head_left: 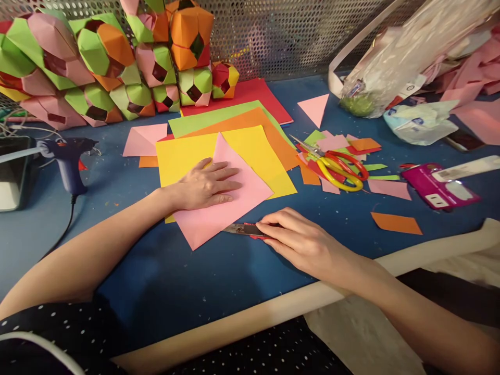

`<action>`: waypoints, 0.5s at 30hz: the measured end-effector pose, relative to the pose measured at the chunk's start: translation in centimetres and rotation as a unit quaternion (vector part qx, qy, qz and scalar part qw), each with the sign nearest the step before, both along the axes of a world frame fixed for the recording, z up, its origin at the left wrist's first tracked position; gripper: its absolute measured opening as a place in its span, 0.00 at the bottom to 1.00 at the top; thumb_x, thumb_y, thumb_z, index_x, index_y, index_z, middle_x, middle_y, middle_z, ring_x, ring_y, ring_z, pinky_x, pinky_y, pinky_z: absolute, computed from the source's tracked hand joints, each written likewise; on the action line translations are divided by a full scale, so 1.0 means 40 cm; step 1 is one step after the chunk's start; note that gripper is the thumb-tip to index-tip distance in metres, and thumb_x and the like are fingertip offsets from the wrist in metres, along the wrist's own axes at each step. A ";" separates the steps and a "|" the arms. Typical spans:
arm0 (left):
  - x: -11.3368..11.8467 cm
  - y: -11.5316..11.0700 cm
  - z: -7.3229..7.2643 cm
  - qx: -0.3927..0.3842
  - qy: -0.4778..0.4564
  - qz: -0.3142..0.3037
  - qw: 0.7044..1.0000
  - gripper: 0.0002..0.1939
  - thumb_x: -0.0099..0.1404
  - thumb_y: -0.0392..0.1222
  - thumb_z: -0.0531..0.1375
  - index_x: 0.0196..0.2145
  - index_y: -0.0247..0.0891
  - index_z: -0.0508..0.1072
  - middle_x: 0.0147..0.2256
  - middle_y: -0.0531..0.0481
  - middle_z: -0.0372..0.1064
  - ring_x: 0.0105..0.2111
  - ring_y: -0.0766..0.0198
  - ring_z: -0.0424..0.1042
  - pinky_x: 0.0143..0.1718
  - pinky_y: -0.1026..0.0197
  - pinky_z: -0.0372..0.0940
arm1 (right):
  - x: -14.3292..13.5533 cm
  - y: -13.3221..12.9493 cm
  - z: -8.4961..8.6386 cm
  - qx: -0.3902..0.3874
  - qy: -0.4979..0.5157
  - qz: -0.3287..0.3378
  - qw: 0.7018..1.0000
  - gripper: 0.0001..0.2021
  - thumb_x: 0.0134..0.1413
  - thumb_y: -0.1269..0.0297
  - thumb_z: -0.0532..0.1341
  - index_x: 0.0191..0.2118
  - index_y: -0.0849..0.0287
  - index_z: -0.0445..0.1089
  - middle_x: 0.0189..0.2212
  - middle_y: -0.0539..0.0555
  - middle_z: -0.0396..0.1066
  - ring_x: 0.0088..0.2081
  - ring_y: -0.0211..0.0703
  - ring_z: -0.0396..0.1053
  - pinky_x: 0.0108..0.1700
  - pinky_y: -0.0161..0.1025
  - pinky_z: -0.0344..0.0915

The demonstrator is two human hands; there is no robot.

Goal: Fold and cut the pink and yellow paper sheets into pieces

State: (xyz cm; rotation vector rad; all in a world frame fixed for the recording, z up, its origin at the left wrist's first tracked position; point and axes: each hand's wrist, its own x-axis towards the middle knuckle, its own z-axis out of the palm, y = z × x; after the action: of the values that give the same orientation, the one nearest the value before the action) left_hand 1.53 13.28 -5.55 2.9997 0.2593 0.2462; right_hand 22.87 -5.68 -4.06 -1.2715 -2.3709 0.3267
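My left hand (207,185) lies flat with its fingers spread on a pink sheet of paper (250,187). Under that sheet are a yellow sheet (187,156), an orange sheet (250,122) and a green sheet (195,122), fanned out. My right hand (299,237) is closed around a utility knife (250,229) with a red and dark handle. Its blade points left and meets the lower right edge of the pink paper; whether the tip goes under the paper I cannot tell.
Folded paper balls (191,36) are stacked at the back left. A glue gun (70,161) stands at left. Red and yellow scissors (336,166) lie on paper scraps (355,143). Farther right are a purple case (437,190) and plastic bags (422,122). A pale rail (242,325) edges the blue table.
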 end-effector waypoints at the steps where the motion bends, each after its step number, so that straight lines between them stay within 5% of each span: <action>1: 0.000 0.000 0.000 0.001 0.000 0.000 1.000 0.21 0.72 0.52 0.49 0.57 0.43 0.69 0.63 0.44 0.57 0.63 0.47 0.54 0.61 0.42 0.47 | -0.001 -0.001 0.000 -0.003 0.001 0.000 1.000 0.14 0.62 0.75 0.53 0.51 0.62 0.69 0.39 0.59 0.70 0.41 0.45 0.66 0.43 0.45 0.70; 15: 0.003 -0.003 0.004 -0.006 0.010 0.008 1.000 0.21 0.72 0.51 0.50 0.57 0.46 0.69 0.63 0.45 0.57 0.64 0.48 0.54 0.61 0.43 0.46 | -0.016 -0.007 0.006 -0.005 0.004 0.002 1.000 0.14 0.62 0.75 0.53 0.50 0.62 0.70 0.39 0.60 0.70 0.41 0.45 0.67 0.42 0.45 0.71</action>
State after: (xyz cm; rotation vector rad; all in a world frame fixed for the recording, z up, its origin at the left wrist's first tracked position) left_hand 1.63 13.15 -5.39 2.9908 0.2869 0.2165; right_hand 22.23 -5.95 -3.81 -1.2688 -2.3684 0.3450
